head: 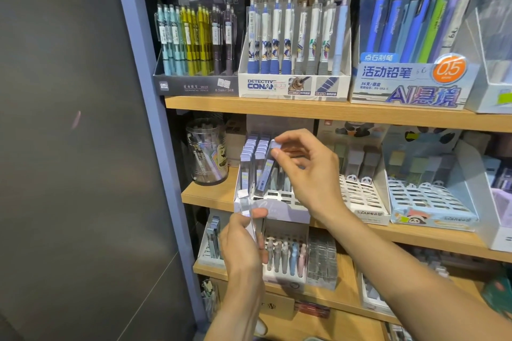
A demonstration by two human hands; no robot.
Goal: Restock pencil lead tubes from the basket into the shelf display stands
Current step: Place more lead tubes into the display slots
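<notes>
Head view: the right hand [302, 166] pinches a slim clear plastic lead tube [267, 167] by its lilac cap, tilting it into the lilac slotted display stand [279, 212], the left hand [243, 241] gripping spare tubes [246, 202] (light, rigid, probably slippery).

View, single: head camera, worn by you, wide-angle. Faces forward and slightly down at the wooden shelf [304, 112], close range. Below that shelf: lower tiers with your hands in front. Left of it: blue upright [144, 91], grey wall. Above it: pencil displays, tops cropped.
</notes>
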